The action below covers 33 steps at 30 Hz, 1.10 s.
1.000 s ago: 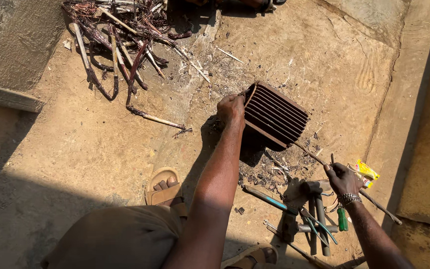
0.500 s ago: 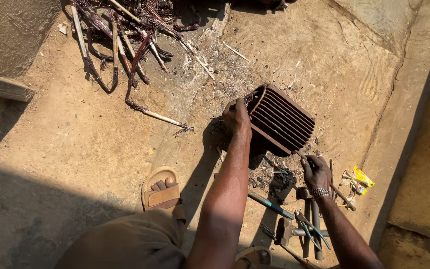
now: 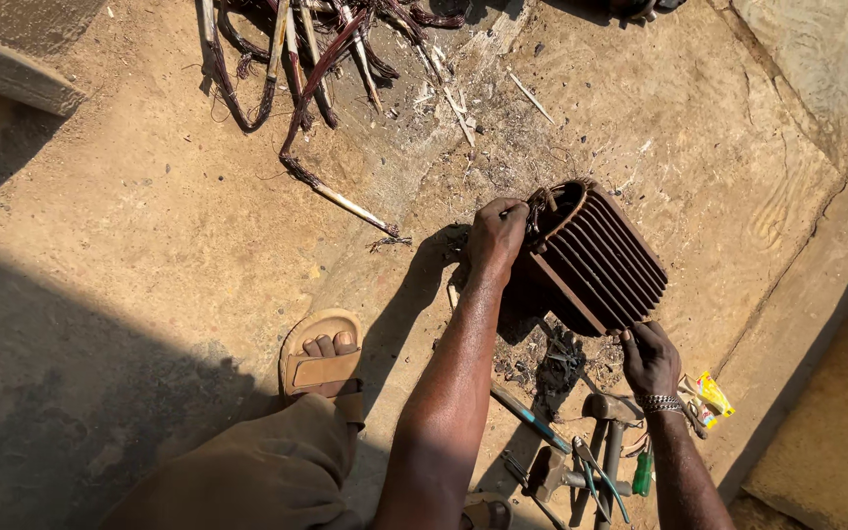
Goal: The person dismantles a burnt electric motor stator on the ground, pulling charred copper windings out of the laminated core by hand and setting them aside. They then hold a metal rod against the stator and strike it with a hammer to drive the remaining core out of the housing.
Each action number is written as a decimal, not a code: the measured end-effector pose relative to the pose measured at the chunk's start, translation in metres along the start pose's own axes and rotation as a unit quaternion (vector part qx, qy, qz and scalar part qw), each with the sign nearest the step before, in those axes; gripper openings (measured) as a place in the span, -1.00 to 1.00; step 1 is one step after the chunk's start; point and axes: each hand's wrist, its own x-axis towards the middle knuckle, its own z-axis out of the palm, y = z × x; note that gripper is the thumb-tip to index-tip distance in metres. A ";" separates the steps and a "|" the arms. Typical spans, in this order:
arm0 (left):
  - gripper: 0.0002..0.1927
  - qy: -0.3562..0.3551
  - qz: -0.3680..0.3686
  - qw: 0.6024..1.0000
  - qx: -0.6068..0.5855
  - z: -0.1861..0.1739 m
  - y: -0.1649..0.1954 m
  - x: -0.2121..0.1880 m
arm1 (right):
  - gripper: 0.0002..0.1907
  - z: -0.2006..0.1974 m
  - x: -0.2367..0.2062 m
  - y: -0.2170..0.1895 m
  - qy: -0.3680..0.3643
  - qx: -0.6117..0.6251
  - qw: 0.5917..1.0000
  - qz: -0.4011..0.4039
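Observation:
A dark, rusty ribbed motor housing [image 3: 596, 257] lies on its side on the sandy concrete ground. My left hand [image 3: 496, 236] grips its open near rim, where frayed wires stick out. My right hand [image 3: 648, 355], with a metal bracelet at the wrist, holds the housing's lower right edge. Both arms reach forward from the bottom of the view.
Hammers [image 3: 603, 444], pliers and a blue-handled tool [image 3: 532, 419] lie on the ground below the housing, beside a yellow wrapper [image 3: 711, 395]. A pile of stripped copper wire bundles [image 3: 316, 49] lies at the top. My sandalled foot [image 3: 324, 355] rests at the lower middle. A concrete step runs along the right.
My right hand has left the tools and moved up to the housing's lower edge. My left hand has stayed on the rim, and the housing has turned slightly.

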 end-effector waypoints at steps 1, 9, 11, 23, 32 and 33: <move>-0.59 -0.006 -0.021 1.000 -0.011 -0.002 0.000 -0.001 | -0.79 0.003 0.002 0.000 0.000 -0.015 1.000 0.003; -0.70 0.071 0.052 0.996 -0.029 0.013 -0.010 -0.016 | -0.74 0.011 -0.001 0.006 -0.015 0.004 1.000 0.022; -0.72 0.074 0.073 0.994 -0.035 0.013 -0.011 -0.014 | -0.65 0.007 -0.005 0.009 -0.039 0.085 0.994 0.060; -0.54 0.033 0.107 0.991 -0.074 0.005 -0.011 -0.011 | -0.45 -0.022 -0.012 0.024 0.064 -0.212 0.975 0.020; -0.59 0.122 0.137 0.982 -0.038 0.022 -0.018 -0.012 | -0.42 -0.026 -0.011 0.030 0.021 -0.112 0.968 0.225; -0.60 0.137 0.148 0.978 -0.051 0.025 -0.019 -0.012 | -0.36 -0.021 -0.008 0.030 -0.003 -0.063 0.974 0.220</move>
